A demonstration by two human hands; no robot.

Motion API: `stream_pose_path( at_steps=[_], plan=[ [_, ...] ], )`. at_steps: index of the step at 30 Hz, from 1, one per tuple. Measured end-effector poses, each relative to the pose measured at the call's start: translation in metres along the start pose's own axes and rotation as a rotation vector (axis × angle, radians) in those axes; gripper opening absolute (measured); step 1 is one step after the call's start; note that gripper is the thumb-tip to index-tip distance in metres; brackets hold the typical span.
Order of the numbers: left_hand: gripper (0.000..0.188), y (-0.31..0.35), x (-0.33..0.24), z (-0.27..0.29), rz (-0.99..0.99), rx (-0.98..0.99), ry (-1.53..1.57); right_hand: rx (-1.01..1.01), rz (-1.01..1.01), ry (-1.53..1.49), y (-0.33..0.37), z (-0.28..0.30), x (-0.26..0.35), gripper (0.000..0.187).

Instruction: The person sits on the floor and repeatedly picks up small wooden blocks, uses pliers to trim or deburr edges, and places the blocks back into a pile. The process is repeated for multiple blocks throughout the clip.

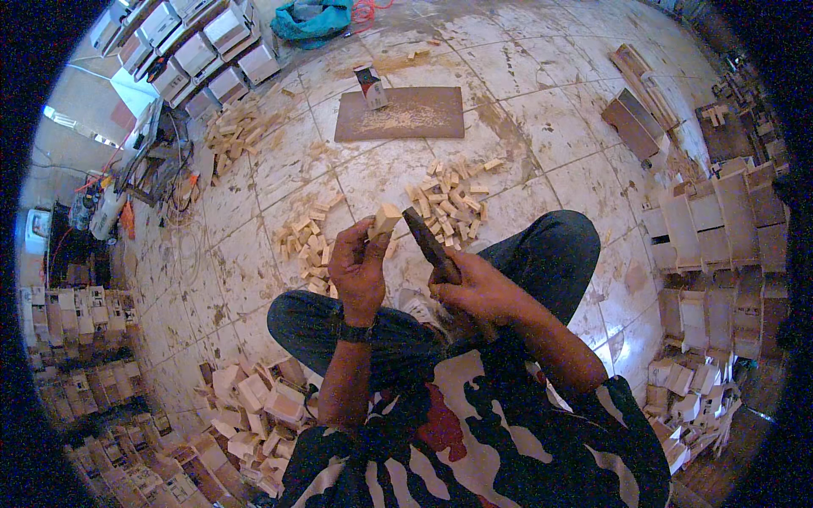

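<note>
My left hand (357, 264) is closed round a small pale wooden block (387, 218), holding it upright with its top end clear of the fingers. Just to the right of it, my right hand (472, 286) grips a long, flat, dark bar that looks like a file (429, 241). Its tip points up toward the block, with a narrow gap between the two. Beyond my hands lie two loose heaps of similar wooden pieces, one heap (453, 203) at the right and another heap (306, 241) at the left.
A brown board (423, 118) strewn with wood dust bears a small box (369, 87). A further wood pile (233, 135) lies far left. Stacked wooden parts (720, 220) line the right side, and more blocks (262, 402) lie behind my left knee. A teal bag (312, 21) sits at the back.
</note>
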State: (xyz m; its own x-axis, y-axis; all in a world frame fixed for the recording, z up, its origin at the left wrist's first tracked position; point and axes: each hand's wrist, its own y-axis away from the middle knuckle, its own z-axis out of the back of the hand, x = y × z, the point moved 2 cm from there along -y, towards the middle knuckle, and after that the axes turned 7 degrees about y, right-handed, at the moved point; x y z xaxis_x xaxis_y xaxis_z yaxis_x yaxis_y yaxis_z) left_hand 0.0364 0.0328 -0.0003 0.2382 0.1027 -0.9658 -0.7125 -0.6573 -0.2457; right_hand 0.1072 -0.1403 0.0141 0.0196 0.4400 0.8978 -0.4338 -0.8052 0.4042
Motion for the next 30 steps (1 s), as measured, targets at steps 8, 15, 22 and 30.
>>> stream_pose_path(
  at_steps=[8, 15, 22, 30],
  plan=[
    [0.023, -0.001, -0.017, -0.005, 0.005, -0.002, -0.287, -0.063, -0.014, 0.064, 0.001, -0.001, 0.002, 0.033],
    [0.024, -0.009, -0.029, -0.010, -0.397, 0.200, -0.565, -0.257, -0.013, 0.615, -0.009, -0.004, -0.001, 0.035],
    [0.023, -0.011, -0.004, -0.016, -0.268, 0.252, -0.513, -0.549, -0.023, 1.245, -0.017, -0.008, -0.009, 0.036],
    [0.022, -0.016, 0.016, -0.001, 0.227, -0.081, 0.172, -0.186, 0.058, 0.185, -0.027, 0.007, -0.027, 0.039]
  ],
)
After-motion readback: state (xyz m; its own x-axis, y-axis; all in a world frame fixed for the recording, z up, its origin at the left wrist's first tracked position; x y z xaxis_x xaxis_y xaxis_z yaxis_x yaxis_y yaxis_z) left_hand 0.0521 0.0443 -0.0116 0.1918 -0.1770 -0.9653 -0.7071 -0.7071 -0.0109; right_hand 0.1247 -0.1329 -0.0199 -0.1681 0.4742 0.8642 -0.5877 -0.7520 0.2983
